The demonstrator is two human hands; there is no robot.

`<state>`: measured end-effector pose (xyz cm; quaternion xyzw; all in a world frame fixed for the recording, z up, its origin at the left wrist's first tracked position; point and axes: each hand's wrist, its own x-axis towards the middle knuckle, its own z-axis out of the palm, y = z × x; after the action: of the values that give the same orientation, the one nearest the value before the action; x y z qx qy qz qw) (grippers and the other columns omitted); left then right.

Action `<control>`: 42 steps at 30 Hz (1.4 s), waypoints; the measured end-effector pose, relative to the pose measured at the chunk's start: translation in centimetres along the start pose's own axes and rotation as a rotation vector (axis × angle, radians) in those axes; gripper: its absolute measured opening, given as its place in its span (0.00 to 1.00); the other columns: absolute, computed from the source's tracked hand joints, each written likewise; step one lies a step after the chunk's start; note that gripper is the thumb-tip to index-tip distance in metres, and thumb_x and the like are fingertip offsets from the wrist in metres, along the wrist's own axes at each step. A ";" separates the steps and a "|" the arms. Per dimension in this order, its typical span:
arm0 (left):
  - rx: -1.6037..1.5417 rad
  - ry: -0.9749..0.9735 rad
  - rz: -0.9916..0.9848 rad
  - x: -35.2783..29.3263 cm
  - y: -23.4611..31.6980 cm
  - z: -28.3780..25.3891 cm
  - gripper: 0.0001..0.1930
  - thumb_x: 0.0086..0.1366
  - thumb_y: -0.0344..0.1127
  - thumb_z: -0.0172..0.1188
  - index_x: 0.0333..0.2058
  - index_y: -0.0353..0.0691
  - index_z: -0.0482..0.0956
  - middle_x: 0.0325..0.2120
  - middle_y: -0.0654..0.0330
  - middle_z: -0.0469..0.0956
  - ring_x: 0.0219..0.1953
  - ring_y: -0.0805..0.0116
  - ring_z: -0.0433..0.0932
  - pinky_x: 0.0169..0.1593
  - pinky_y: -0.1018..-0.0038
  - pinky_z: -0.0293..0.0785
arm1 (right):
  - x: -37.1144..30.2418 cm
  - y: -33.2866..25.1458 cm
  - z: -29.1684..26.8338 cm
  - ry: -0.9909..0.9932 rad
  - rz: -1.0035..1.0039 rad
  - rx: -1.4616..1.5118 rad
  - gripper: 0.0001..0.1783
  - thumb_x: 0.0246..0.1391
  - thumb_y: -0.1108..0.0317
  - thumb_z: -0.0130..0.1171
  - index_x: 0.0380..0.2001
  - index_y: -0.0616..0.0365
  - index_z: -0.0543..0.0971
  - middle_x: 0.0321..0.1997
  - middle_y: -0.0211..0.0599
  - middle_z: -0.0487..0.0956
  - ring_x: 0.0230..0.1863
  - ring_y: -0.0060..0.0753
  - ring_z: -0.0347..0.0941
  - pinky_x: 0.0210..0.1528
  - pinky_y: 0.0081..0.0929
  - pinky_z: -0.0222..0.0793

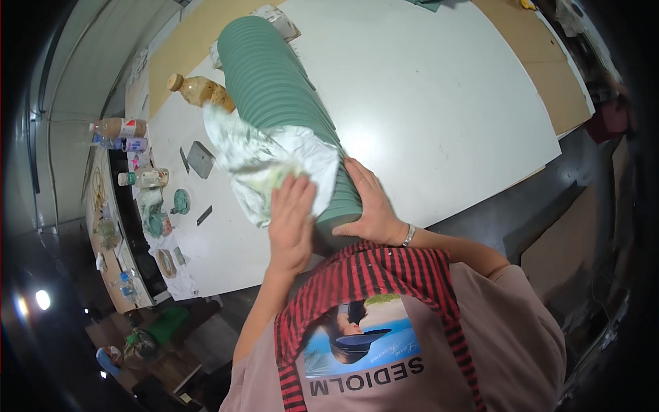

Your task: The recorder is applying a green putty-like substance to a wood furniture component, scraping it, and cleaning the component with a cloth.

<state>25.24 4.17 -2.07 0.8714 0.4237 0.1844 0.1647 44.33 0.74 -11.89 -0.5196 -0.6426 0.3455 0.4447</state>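
A long row of green round discs (271, 75), packed face to face like a roll, lies across the white table and points away from me. Over its near left side spreads a white cloth (240, 158) with green stains, partly blurred. My left hand (292, 223) rests on the cloth's near part, its fingers straight and close together. At the row's near end, my right hand (371, 206) grips it, the fingers along the right side and the thumb against the end face. A bracelet circles the right wrist.
Left of the row lies a bottle of brownish liquid (199, 90), near a grey block (201, 159). Several bottles, a tape roll (166, 263) and a small green lump (181, 201) line the left side of the white tabletop (439, 117). White wrapped bundles flank the row's far end.
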 end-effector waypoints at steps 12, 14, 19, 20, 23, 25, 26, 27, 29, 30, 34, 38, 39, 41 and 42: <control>-0.908 0.417 -0.489 -4.5 -6.3 -7.9 0.25 0.73 0.42 0.47 0.56 0.24 0.73 0.55 0.47 0.75 0.56 0.59 0.74 0.61 0.67 0.66 | 2.2 -2.3 -2.7 -0.035 0.033 0.099 0.56 0.37 0.55 0.74 0.68 0.62 0.58 0.72 0.54 0.55 0.72 0.54 0.52 0.72 0.41 0.50; -0.876 0.350 -0.408 -3.0 -5.0 -11.3 0.23 0.73 0.41 0.48 0.56 0.26 0.74 0.56 0.48 0.74 0.57 0.58 0.73 0.62 0.67 0.65 | 5.2 -5.6 -4.7 0.043 -0.116 0.081 0.45 0.42 0.59 0.69 0.64 0.58 0.66 0.71 0.53 0.58 0.71 0.53 0.54 0.70 0.41 0.53; -0.043 0.002 0.045 0.7 -0.6 -15.8 0.19 0.72 0.39 0.49 0.55 0.39 0.78 0.58 0.52 0.73 0.60 0.56 0.69 0.61 0.63 0.64 | 14.7 -11.6 -4.0 -0.106 -0.561 0.166 0.43 0.42 0.57 0.69 0.62 0.59 0.68 0.64 0.53 0.67 0.66 0.54 0.60 0.69 0.42 0.55; -0.052 0.057 0.047 1.0 -0.2 -16.0 0.19 0.72 0.40 0.49 0.55 0.39 0.78 0.54 0.50 0.75 0.54 0.57 0.72 0.57 0.65 0.67 | 15.4 -12.4 -3.1 -0.102 -0.575 0.157 0.43 0.42 0.57 0.69 0.62 0.59 0.68 0.64 0.53 0.67 0.66 0.54 0.60 0.69 0.42 0.55; -0.182 0.115 -0.024 1.2 0.2 -17.0 0.18 0.72 0.38 0.49 0.55 0.38 0.78 0.48 0.50 0.76 0.49 0.58 0.74 0.53 0.68 0.69 | 16.7 -13.6 -1.0 -0.250 -0.750 0.023 0.44 0.41 0.53 0.71 0.61 0.60 0.70 0.63 0.54 0.68 0.65 0.53 0.62 0.68 0.43 0.56; -0.265 0.167 -0.060 1.0 -0.5 -17.2 0.18 0.73 0.38 0.49 0.55 0.37 0.78 0.46 0.52 0.76 0.47 0.63 0.74 0.50 0.72 0.69 | 16.7 -14.2 -0.2 -0.397 -0.724 -0.158 0.44 0.39 0.52 0.72 0.60 0.60 0.70 0.59 0.53 0.71 0.62 0.53 0.64 0.65 0.44 0.59; -0.352 0.208 -0.100 0.8 -1.0 -17.1 0.18 0.74 0.38 0.48 0.55 0.36 0.77 0.45 0.54 0.77 0.45 0.67 0.75 0.47 0.76 0.69 | 16.6 -14.6 0.0 -0.423 -0.679 -0.136 0.43 0.39 0.52 0.72 0.59 0.61 0.71 0.55 0.52 0.73 0.58 0.53 0.68 0.61 0.43 0.63; -0.442 0.248 -0.139 0.6 -1.5 -17.1 0.18 0.74 0.38 0.48 0.55 0.36 0.77 0.43 0.56 0.78 0.42 0.71 0.75 0.44 0.79 0.69 | 16.8 -15.0 0.1 -0.425 -0.688 -0.140 0.43 0.39 0.52 0.72 0.59 0.61 0.71 0.55 0.52 0.73 0.58 0.53 0.68 0.61 0.43 0.63; -0.512 0.295 -0.219 0.7 -1.9 -16.9 0.19 0.76 0.39 0.47 0.54 0.33 0.77 0.42 0.60 0.78 0.40 0.77 0.74 0.40 0.83 0.68 | 17.1 -15.7 0.3 -0.443 -0.533 -0.051 0.43 0.40 0.57 0.71 0.59 0.64 0.69 0.57 0.53 0.72 0.57 0.55 0.69 0.60 0.42 0.65; -0.632 0.329 -0.247 0.9 -2.1 -16.9 0.19 0.76 0.40 0.46 0.54 0.32 0.77 0.42 0.60 0.79 0.38 0.78 0.74 0.39 0.84 0.68 | 17.1 -15.4 0.7 -0.292 -0.608 -0.089 0.40 0.41 0.58 0.71 0.56 0.64 0.70 0.51 0.51 0.75 0.52 0.53 0.72 0.56 0.41 0.68; -0.773 0.410 -0.253 3.0 -2.3 -16.2 0.20 0.76 0.41 0.47 0.52 0.30 0.77 0.38 0.62 0.79 0.33 0.81 0.73 0.35 0.84 0.68 | 16.5 -16.2 1.8 -0.129 -0.604 -0.019 0.32 0.44 0.63 0.65 0.53 0.64 0.72 0.50 0.51 0.76 0.51 0.51 0.72 0.53 0.42 0.69; -0.673 0.343 -0.243 4.1 -3.3 -16.6 0.18 0.75 0.40 0.50 0.47 0.28 0.79 0.31 0.65 0.79 0.30 0.82 0.72 0.34 0.84 0.67 | 17.6 -15.2 0.7 -0.197 -0.492 -0.057 0.11 0.51 0.67 0.52 0.32 0.65 0.78 0.27 0.41 0.78 0.30 0.41 0.75 0.37 0.37 0.70; -0.597 0.332 -0.208 4.4 -3.7 -16.5 0.17 0.74 0.40 0.51 0.44 0.28 0.79 0.30 0.65 0.79 0.29 0.83 0.71 0.33 0.85 0.66 | 18.0 -14.8 -0.2 -0.196 -0.492 -0.062 0.11 0.51 0.67 0.52 0.32 0.65 0.78 0.27 0.41 0.78 0.30 0.41 0.75 0.37 0.37 0.70; -0.708 0.334 -0.243 4.7 -5.0 -16.0 0.14 0.73 0.38 0.54 0.39 0.30 0.80 0.29 0.66 0.78 0.28 0.84 0.70 0.32 0.85 0.65 | 18.6 -14.3 -2.7 -0.563 -0.189 0.272 0.12 0.52 0.66 0.51 0.28 0.66 0.77 0.21 0.32 0.74 0.23 0.26 0.68 0.30 0.28 0.66; -0.795 0.299 -0.250 4.7 -6.0 -15.8 0.13 0.72 0.37 0.55 0.38 0.30 0.80 0.28 0.66 0.78 0.28 0.83 0.71 0.32 0.85 0.66 | 18.9 -13.5 -3.2 -0.661 -0.114 0.422 0.13 0.53 0.66 0.50 0.27 0.66 0.77 0.23 0.25 0.72 0.25 0.16 0.62 0.29 0.21 0.61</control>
<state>16.56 13.54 10.01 0.6461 0.4413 0.4357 0.4449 41.22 16.16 5.49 -0.2409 -0.6938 0.5933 0.3295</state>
